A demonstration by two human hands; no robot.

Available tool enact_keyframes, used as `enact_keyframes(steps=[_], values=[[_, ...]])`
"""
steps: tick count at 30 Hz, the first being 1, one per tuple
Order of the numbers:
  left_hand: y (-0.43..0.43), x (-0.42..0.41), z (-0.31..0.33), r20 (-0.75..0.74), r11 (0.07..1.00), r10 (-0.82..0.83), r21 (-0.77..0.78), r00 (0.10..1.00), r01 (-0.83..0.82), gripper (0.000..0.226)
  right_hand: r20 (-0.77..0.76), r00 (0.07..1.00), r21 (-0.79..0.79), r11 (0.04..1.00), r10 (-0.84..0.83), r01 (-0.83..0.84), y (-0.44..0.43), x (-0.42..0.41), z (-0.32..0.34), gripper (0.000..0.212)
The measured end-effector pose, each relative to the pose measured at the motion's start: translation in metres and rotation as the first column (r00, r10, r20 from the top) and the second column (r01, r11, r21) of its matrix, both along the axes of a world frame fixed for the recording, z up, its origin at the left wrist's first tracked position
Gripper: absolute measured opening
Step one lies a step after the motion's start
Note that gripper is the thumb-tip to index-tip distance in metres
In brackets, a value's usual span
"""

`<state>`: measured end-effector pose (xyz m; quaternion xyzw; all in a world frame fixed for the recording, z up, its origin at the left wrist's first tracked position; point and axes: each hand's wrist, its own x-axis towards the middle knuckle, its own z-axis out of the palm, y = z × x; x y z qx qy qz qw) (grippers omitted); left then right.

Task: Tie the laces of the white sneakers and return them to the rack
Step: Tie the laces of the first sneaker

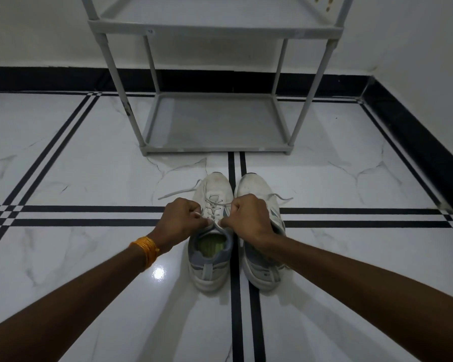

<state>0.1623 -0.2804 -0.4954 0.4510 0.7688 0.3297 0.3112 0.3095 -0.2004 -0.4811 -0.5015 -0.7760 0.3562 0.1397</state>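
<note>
Two white sneakers stand side by side on the floor, toes pointing at the rack. The left sneaker (211, 259) has a green insole showing in its grey-lined opening. My left hand (179, 220) and my right hand (249, 218) are closed on its white laces (215, 209) just above the tongue, fingertips almost touching. One loose lace end (175, 193) trails out to the left of the shoe. The right sneaker (256, 186) is partly covered by my right hand and forearm; a lace end (281, 197) lies over its right side.
A grey shoe rack (215, 150) stands against the wall just beyond the sneakers, its bottom shelf and the shelf above both bare. The floor is glossy white marble with black stripes. A black skirting runs along the walls, with a corner at the right.
</note>
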Motion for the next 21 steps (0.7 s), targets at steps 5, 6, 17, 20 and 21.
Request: enact_keyframes(steps=[5, 6, 17, 20, 21], values=[[-0.001, 0.002, -0.002, -0.034, 1.0, 0.006, -0.003, 0.999, -0.006, 0.046, 0.029, 0.999, 0.055, 0.997, 0.044, -0.046, 0.002, -0.001, -0.005, 0.041], [-0.001, 0.003, -0.002, -0.039, 1.0, 0.01, 0.002, 0.999, -0.01, 0.046, 0.032, 0.998, 0.066, 0.997, 0.045, -0.047, 0.002, -0.001, -0.006, 0.039], [-0.024, -0.057, 0.077, -0.412, 0.99, 0.027, 0.139, 0.911, 0.033, 0.044, 0.105, 0.977, -0.031, 0.983, 0.184, -0.181, 0.038, 0.047, 0.06, 0.043], [-0.023, -0.054, 0.094, -0.533, 0.967, 0.005, 0.219, 0.846, 0.132, 0.04, 0.058, 0.966, -0.047, 0.967, 0.254, -0.251, 0.042, 0.048, 0.104, 0.04], [-0.022, -0.047, 0.098, -0.502, 0.952, -0.021, 0.255, 0.865, 0.171, 0.039, 0.017, 0.964, -0.042, 0.963, 0.265, -0.264, 0.044, 0.047, 0.115, 0.039]])
